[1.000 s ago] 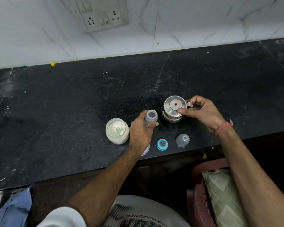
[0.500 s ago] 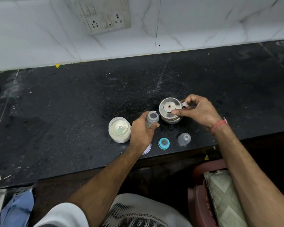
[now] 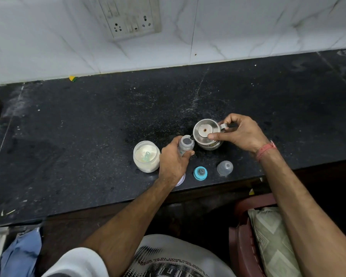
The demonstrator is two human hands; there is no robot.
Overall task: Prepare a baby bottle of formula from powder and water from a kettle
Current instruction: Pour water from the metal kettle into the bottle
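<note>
We've got the bottle (image 3: 185, 145) in our left hand (image 3: 173, 162), fingers wrapped round its body, mouth open and facing up. It sits over the black counter (image 3: 88, 136), just left of the kettle (image 3: 207, 134); can't tell if its base touches the counter.

Right hand (image 3: 241, 132) grips the kettle: fingers curled round the handle (image 3: 224, 125) on its right side, thumb pressed flat on the steel lid. Kettle looks tipped left, spout at the bottle's rim, touching or nearly so. Can't tell if water is flowing. A red band (image 3: 266, 149) is on the right wrist.

Powder jar (image 3: 146, 156) stands open just left of our left hand, white powder inside with a pale green scoop (image 3: 147, 155) resting in it. White disc (image 3: 180, 179) peeks out from under the left wrist, near the counter's front edge; most of it is hidden.

Teal ring with nipple (image 3: 200, 173) sits on the counter in front of the bottle. Clear cap (image 3: 225, 168) is to its right, near it, not touching. Both are apart from the kettle.

Wall behind is white marble tile with a switch plate (image 3: 128, 17). Red chair with a patterned cushion (image 3: 272, 240) is below the counter, under our right forearm.
</note>
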